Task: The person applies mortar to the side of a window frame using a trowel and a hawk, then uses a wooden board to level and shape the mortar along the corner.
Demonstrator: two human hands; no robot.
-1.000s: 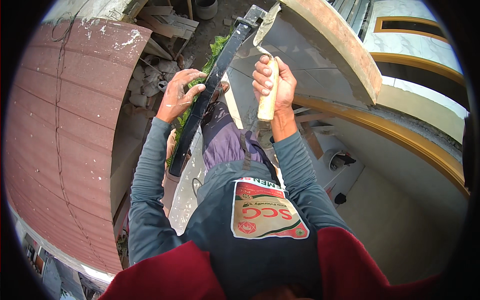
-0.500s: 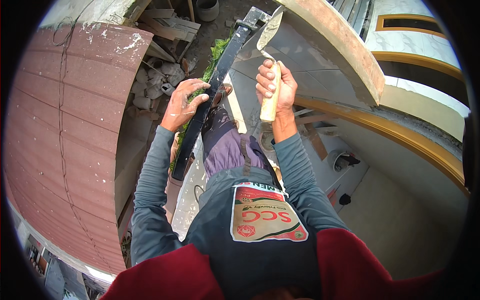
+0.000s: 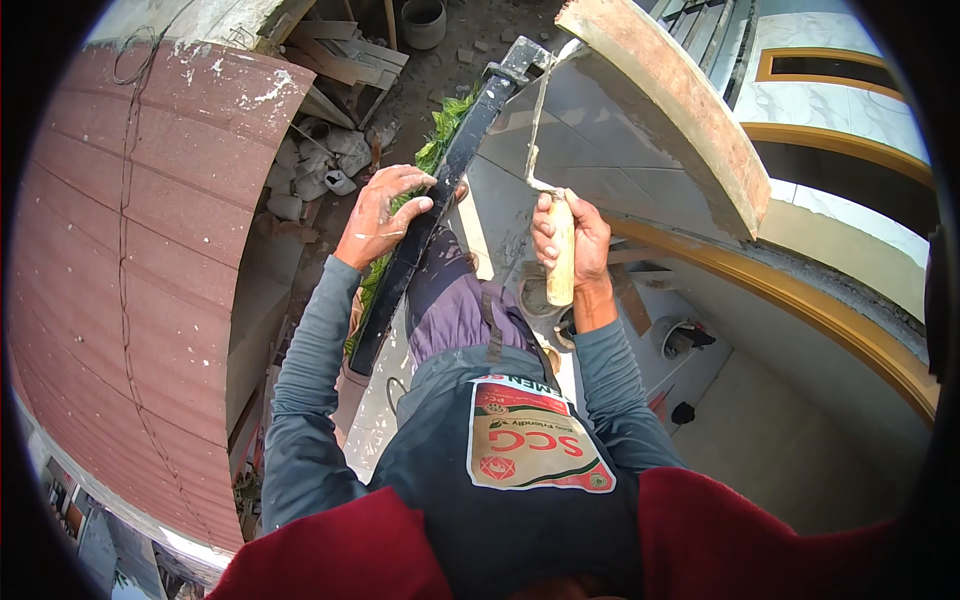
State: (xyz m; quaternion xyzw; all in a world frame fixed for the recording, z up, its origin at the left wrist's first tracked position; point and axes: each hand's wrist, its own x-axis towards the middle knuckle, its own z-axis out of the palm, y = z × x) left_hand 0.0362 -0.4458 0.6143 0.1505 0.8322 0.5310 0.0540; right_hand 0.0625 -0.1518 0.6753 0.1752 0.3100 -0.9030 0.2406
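Observation:
My right hand [image 3: 578,245] is wrapped round the pale wooden handle of a trowel [image 3: 561,255]. The trowel's blade now shows edge-on, smeared with grey mortar, and its tip lies close to the near end of a curved wall edge [image 3: 665,100]. On the left, my left hand [image 3: 388,215] rests with fingers apart on a black railing bar [image 3: 462,150], its fingertips on the bar's side. Green leaves [image 3: 440,130] stick out along the bar's left side, partly under my wrist.
A reddish corrugated roof [image 3: 150,260] fills the left. Below lie wooden boards [image 3: 345,55], a grey bucket [image 3: 424,22] and rubble. A yellow-brown beam [image 3: 780,280] curves along the right, above a lower floor with another bucket [image 3: 672,338]. A pale plank [image 3: 474,235] stands beside my leg.
My right hand has moved down and slightly right, and the trowel has turned so its blade shows edge-on. My left hand stays on the bar.

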